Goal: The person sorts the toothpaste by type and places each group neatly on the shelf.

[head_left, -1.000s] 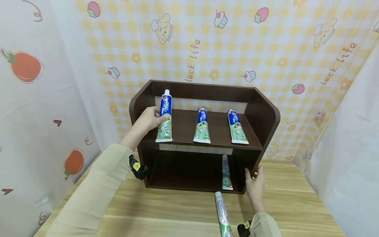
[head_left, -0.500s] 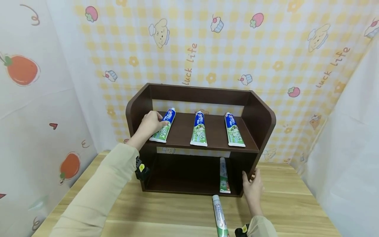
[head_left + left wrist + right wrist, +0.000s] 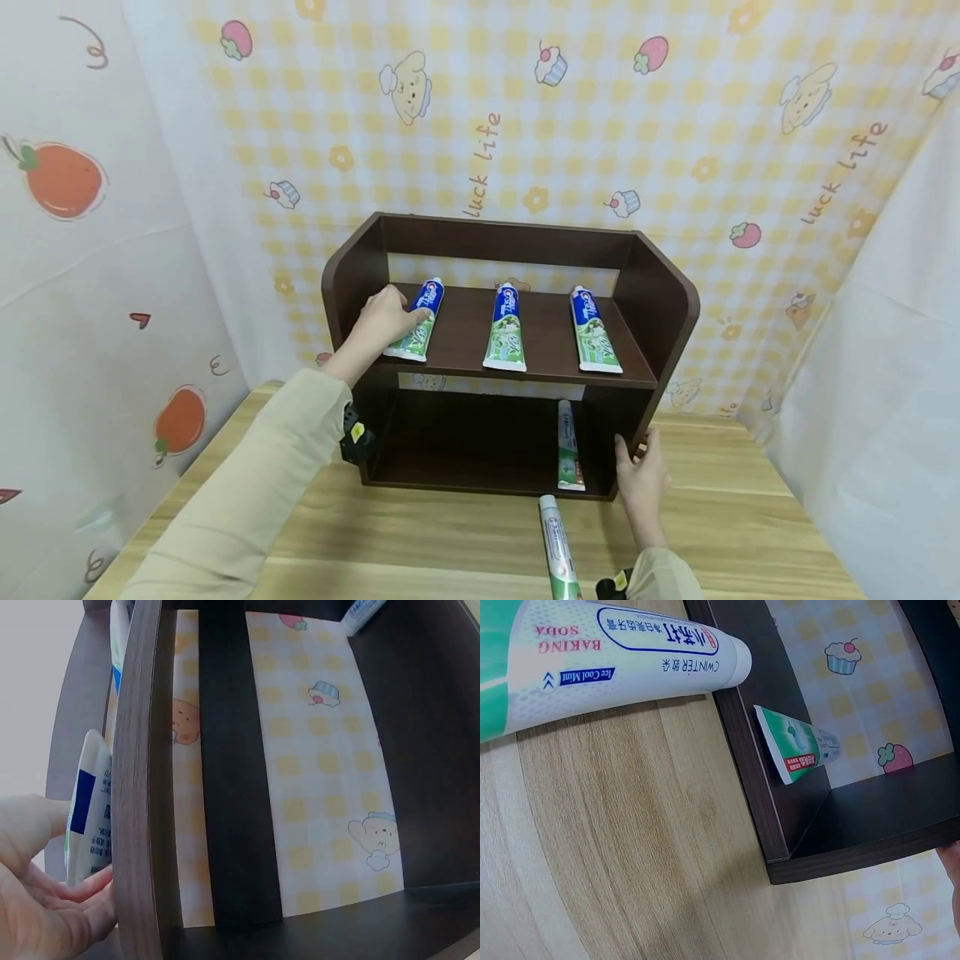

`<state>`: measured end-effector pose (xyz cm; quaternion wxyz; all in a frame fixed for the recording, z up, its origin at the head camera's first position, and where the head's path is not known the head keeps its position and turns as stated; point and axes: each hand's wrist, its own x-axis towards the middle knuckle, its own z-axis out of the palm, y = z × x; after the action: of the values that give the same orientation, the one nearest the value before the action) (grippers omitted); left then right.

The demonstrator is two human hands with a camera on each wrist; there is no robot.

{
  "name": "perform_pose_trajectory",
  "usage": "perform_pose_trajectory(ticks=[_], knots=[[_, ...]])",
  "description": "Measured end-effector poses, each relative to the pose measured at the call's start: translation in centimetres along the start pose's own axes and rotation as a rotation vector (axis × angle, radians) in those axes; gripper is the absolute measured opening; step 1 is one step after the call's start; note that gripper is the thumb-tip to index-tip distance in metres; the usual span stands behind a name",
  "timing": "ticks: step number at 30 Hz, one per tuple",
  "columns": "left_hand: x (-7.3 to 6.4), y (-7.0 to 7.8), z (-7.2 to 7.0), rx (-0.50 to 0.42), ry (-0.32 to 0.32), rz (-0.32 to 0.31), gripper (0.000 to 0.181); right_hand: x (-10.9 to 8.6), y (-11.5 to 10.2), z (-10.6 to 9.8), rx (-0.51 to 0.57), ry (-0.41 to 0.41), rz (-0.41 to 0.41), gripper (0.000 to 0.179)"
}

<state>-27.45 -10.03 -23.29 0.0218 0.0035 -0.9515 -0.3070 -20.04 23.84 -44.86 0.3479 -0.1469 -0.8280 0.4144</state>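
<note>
My left hand (image 3: 382,321) holds a blue-and-green toothpaste tube (image 3: 429,298) between thumb and fingers. That tube lies at the left end of the upper level of a dark brown two-level shelf (image 3: 570,379), its cap towards the back and leaning right. In the left wrist view, the tube's flat end (image 3: 91,810) shows between thumb and fingers at the board's edge. My right hand (image 3: 642,483) grips the shelf's right side panel low down, thumb in front; its other fingers are partly hidden. Two matching tubes, one central (image 3: 506,329) and one right (image 3: 596,333), lie on the upper level.
A white-and-green toothpaste tube (image 3: 570,450) lies on the lower level at the right. Another baking-soda toothpaste tube (image 3: 557,546) lies on the wooden table (image 3: 420,533) before the shelf. A checked cloth (image 3: 540,150) hangs behind.
My left hand has lowered the left tube, which earlier stood more upright, onto the upper level; over the last half second its tilt has lessened slightly. My right hand keeps its grip.
</note>
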Motion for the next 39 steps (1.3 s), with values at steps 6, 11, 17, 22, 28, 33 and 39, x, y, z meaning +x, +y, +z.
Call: perform_pose_trajectory(ticks=[6,11,17,22,28,33,39], knots=[[-0.7,-0.1,-0.1,-0.036,0.030,0.038,0.052,0.0,0.0,0.0,-0.006,0.001,0.003,0.022],[-2.1,0.3,-0.5,-0.055,0.031,0.085,0.048,0.0,0.1,0.1,-0.012,0.007,-0.002,0.022],[-5.1,1.0,-0.1,-0.104,0.084,0.231,0.039,-0.1,0.2,0.1,-0.010,0.004,-0.002,0.021],[-8.5,1.4,1.2,-0.180,0.103,0.340,0.026,-0.1,0.2,0.0,-0.021,0.015,-0.002,0.021],[-11.9,0.6,4.1,-0.268,0.037,0.351,0.013,0.0,0.0,0.1,-0.024,0.009,-0.009,0.020],[-13.0,-0.6,6.7,-0.321,-0.045,0.336,0.008,-0.1,-0.1,0.1,-0.020,0.001,-0.014,0.020],[-13.2,-1.8,9.2,-0.332,-0.109,0.362,0.008,0.0,0.0,0.0,-0.019,0.004,-0.007,0.021]])
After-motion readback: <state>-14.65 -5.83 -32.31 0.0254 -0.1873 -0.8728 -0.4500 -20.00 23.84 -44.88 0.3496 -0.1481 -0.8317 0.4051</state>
